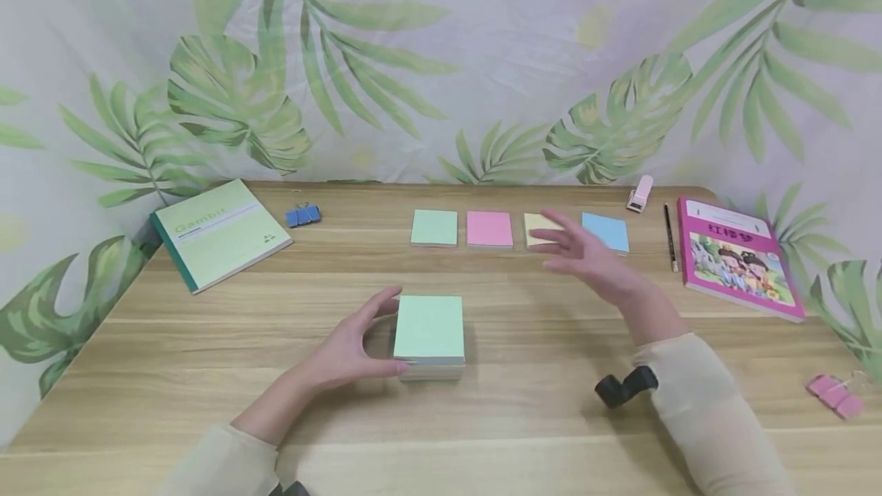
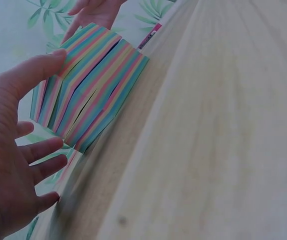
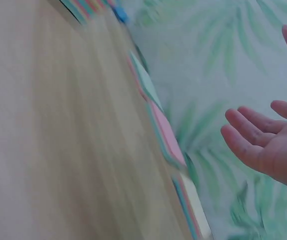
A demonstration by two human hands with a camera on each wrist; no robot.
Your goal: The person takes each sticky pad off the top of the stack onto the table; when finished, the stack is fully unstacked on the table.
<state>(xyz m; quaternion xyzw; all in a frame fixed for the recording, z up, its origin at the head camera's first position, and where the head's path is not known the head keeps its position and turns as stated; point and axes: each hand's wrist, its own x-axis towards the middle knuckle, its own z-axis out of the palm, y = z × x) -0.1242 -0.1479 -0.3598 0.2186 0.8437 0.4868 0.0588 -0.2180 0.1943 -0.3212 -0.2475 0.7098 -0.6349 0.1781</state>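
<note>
A stack of light-green-topped sticky note pads (image 1: 429, 327) stands in the middle of the table, its layered coloured sides facing the left wrist view. My left hand (image 1: 344, 350) curves loosely about the stack's left side. In the left wrist view the thumb (image 2: 53, 57) touches the layered edge and the other fingers are spread and relaxed. Raised over the table, my right hand (image 1: 586, 255) holds nothing, fingers extended. It partly covers a yellow pad (image 1: 534, 230) in the back row, between a pink pad (image 1: 489, 229) and a blue pad (image 1: 605, 233).
A green pad (image 1: 435, 227) starts the row. At left lie a green notebook (image 1: 223, 232) and a blue binder clip (image 1: 303, 215). On the right are a pink clip (image 1: 641, 194), a pencil (image 1: 671, 239), a pink-covered book (image 1: 740, 255) and a pink binder clip (image 1: 835, 395).
</note>
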